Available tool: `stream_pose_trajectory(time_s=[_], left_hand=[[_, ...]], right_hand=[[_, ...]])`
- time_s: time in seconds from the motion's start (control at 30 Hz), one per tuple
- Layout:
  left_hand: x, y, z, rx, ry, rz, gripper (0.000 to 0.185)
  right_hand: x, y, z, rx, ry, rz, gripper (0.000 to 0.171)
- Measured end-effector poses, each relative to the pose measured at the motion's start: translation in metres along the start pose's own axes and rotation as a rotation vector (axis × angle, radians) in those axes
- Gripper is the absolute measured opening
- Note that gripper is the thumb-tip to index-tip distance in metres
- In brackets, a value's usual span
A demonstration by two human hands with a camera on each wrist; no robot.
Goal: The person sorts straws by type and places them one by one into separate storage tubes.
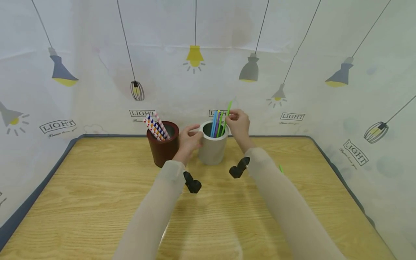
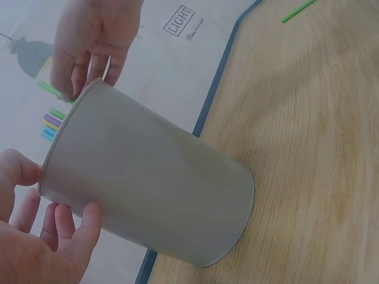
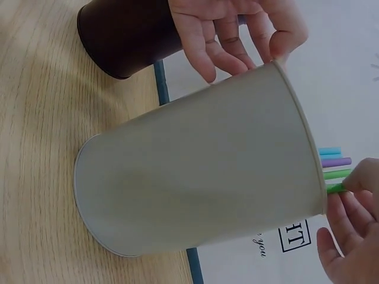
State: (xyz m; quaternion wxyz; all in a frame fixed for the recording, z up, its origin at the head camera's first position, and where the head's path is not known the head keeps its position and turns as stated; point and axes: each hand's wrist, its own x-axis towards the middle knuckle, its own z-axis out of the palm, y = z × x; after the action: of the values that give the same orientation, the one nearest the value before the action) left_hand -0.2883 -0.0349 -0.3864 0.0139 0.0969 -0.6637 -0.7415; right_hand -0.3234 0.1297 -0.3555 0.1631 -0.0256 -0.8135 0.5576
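Note:
A white cylindrical container (image 1: 212,153) stands upright near the back of the table, with several plain straws (image 1: 215,123) in blue, purple, yellow and green leaning inside it. My left hand (image 1: 187,142) holds the container at its left side, fingers curved against the outer wall close below the rim. Over the right side of the rim, my right hand (image 1: 239,124) pinches a green straw (image 1: 229,105) between thumb and finger. In the right wrist view, that straw's lower part is hidden behind the container wall.
Left of my left hand, a dark red container (image 1: 163,153) holds several striped straws (image 1: 155,126). Another green straw (image 2: 298,10) lies on the wooden table (image 1: 97,202), partly covered by my right sleeve in the head view. A wall sheet printed with lamps (image 1: 195,90) rises behind the table's edge.

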Motion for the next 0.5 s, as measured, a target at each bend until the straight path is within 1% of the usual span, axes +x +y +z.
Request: stream_pose_trajectory(time_s=[0.23,0.5], left_hand=[[-0.0005,-0.0003,0.0007,0.003,0.005,0.010,0.039],[-0.0014,-0.0003,0.0013,0.002,0.011,0.013,0.039]], right_hand=[[-0.0001,0.0054,0.0016,-0.014,-0.060,0.046,0.027],[0.0011,0.0016,-0.0012,-0.103,-0.142,0.054,0.029]])
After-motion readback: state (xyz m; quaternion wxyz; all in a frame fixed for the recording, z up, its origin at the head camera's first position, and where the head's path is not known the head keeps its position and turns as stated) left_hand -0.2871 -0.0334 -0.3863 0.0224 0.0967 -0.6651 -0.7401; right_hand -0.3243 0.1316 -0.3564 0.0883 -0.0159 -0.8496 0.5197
